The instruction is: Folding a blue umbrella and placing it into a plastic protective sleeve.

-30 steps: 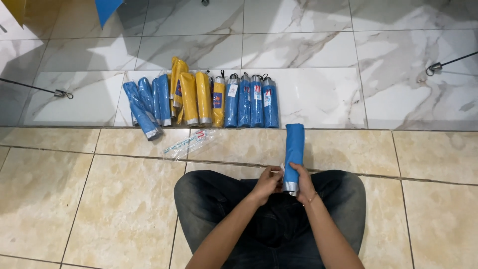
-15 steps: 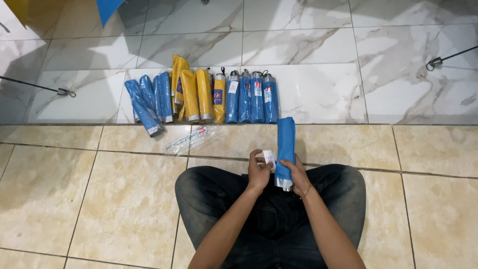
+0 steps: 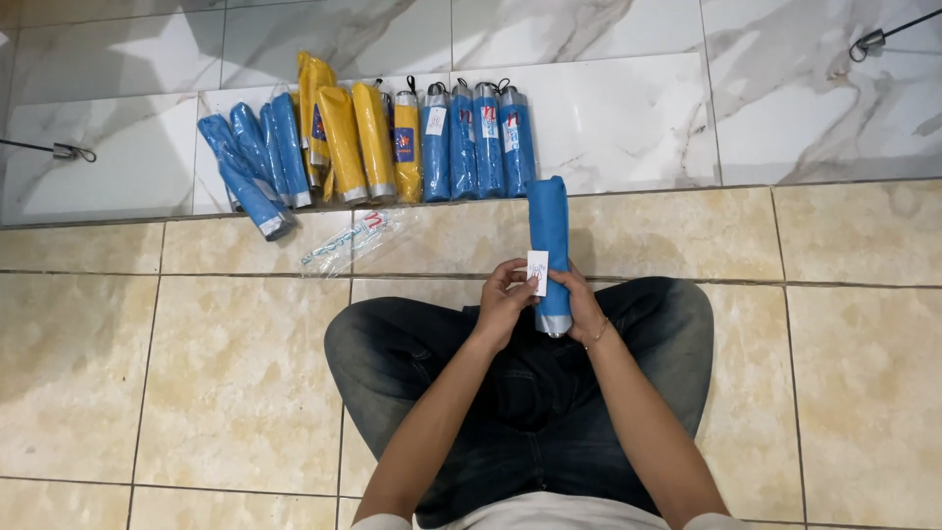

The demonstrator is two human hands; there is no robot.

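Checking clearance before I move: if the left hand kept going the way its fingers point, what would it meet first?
The left hand points right and slightly up, fingertips at the small white tag. It would meet that tag first, then the blue folded umbrella held by the right hand.

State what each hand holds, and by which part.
Right hand grips the folded blue umbrella near its silver lower end; left hand pinches its small white tag.
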